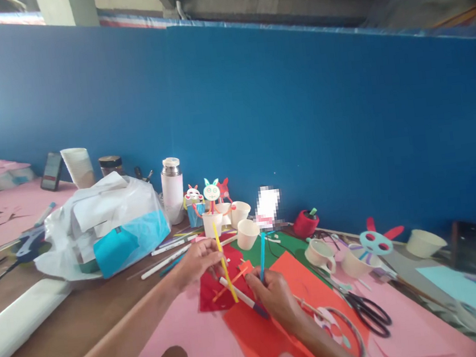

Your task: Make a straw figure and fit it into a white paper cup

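From my distant seat I have both hands over the paper, each closed in a narrow pinch: the left hand (202, 261) on a yellow strip (224, 263), the right hand (272, 295) on a blue strip (262, 253). The yellow strip slants down past the left fingertips; the blue strip stands up from the right thumb and fingers. I judge the step in hand to be handling these 2 strips, held apart – I see no join between them. A next move would call for a light grip, since such thin pieces probably bend easily.

Between and below the hands I see a dark-capped marker (243, 297) over an orange-red sheet (256, 337). Scissors (371, 312) lie to the right of the right hand. Beyond the left hand stands a paper cup (213, 225) with a white eared figure (211, 192), and past it a pale flask (173, 189). Left of the left hand, a plastic bag (72, 232) sits on the brown table (86, 322). A blue partition (344, 132) backs everything – concrete (308, 4) shows above it.
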Demonstrator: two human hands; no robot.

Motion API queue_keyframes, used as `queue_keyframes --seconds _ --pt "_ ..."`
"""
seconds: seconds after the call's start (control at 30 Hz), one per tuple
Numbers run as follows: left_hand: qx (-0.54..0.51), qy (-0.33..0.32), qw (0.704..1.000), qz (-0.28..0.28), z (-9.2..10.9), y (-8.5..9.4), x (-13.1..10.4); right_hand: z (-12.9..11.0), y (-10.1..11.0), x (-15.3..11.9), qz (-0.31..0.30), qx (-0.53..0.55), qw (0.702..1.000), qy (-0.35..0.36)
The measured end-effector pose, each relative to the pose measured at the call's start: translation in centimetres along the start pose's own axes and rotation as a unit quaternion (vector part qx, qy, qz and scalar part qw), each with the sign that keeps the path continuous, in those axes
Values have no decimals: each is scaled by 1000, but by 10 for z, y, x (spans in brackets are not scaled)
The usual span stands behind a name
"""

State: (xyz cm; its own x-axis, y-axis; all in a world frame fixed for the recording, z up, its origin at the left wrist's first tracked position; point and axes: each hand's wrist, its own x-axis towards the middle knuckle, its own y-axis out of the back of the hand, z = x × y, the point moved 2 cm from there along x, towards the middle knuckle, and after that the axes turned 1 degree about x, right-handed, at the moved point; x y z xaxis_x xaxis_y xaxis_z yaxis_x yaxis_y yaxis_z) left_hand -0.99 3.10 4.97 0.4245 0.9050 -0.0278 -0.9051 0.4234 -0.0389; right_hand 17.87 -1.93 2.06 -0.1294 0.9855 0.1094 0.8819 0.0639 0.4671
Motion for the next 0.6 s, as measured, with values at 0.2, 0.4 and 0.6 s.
queue_keyframes --seconds 0.2,0.4,0.6 --pt "-32 -3 999 -19 -6 -46 -13 -10 -5 -5 -45 9 999 23" --pt "145 -38 988 20 -4 -13 7 -3 -5 -5 -38 -18 998 35" --pt "346 -4 887 305 5 70 58 -2 -9 -3 -43 -13 998 43"
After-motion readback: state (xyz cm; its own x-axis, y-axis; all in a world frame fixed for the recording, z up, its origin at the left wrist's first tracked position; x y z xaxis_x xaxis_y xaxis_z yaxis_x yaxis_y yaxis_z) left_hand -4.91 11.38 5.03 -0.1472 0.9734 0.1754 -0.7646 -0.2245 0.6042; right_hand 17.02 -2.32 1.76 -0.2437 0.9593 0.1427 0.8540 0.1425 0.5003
